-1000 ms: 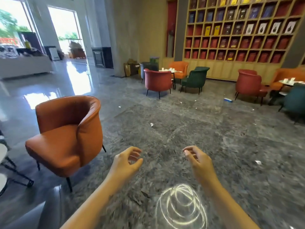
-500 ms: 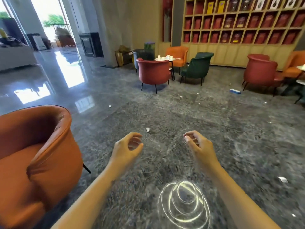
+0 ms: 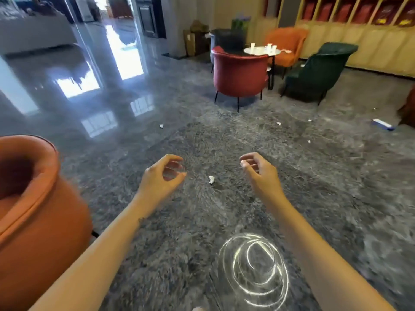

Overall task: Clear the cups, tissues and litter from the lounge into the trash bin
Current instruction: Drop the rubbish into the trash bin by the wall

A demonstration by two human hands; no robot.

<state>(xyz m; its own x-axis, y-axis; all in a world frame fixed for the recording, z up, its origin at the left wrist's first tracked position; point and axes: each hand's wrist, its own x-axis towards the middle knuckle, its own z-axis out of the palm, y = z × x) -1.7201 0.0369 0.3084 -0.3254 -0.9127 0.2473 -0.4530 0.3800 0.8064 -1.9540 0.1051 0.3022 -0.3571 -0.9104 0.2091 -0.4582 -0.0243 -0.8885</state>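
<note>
The lounge has a dark, speckled stone floor (image 3: 224, 140), glossy, with window glare on the left. On it, low in the middle of the view, lies a crumpled tissue (image 3: 211, 179): small, white, wadded into an uneven lump, light enough to pinch with two fingers.

The left hand (image 3: 161, 178) and right hand (image 3: 260, 173) hang on either side of it, well above it and apart from it. Both have loosely curled fingers and hold nothing. They are probably held forward like this ready to stoop for the tissue.

Further out, white scraps (image 3: 161, 126) and a blue and white packet (image 3: 382, 124) are scattered on the floor. An orange armchair (image 3: 33, 209) stands close on the left.

Beyond, paper cups (image 3: 252, 46) stand on a round table (image 3: 261, 51) ringed by a red armchair (image 3: 239, 75) and a green armchair (image 3: 318, 68). Behind them is a dark bin (image 3: 224, 40), possibly the trash bin.
</note>
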